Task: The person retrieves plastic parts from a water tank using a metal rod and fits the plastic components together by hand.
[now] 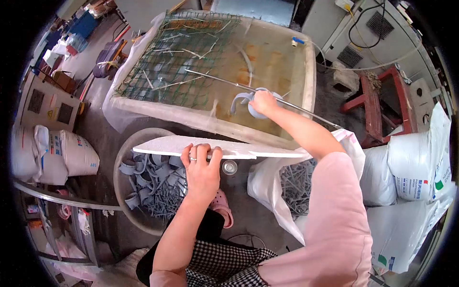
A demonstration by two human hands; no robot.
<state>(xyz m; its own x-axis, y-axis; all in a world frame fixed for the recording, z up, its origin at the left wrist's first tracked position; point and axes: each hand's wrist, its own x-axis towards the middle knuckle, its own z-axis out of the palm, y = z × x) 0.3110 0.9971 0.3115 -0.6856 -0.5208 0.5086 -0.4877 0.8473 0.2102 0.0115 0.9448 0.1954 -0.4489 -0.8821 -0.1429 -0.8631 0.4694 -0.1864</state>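
Observation:
My right hand is closed round a light grey curved plastic part above the water tank. A long thin metal rod passes by that hand and slants over the tank; whether the fingers also touch it I cannot tell. My left hand has its fingers bent over the edge of a white foam-like board, gripping it. The board lies along the near side of the tank, above the tub and the sack. Cloudy water fills the tank, and a green net covers its left part.
A round tub of grey plastic parts and thin offcuts stands lower left. An open white sack of grey offcuts is at the right. Full sacks, a red metal frame and a metal rail flank the work area.

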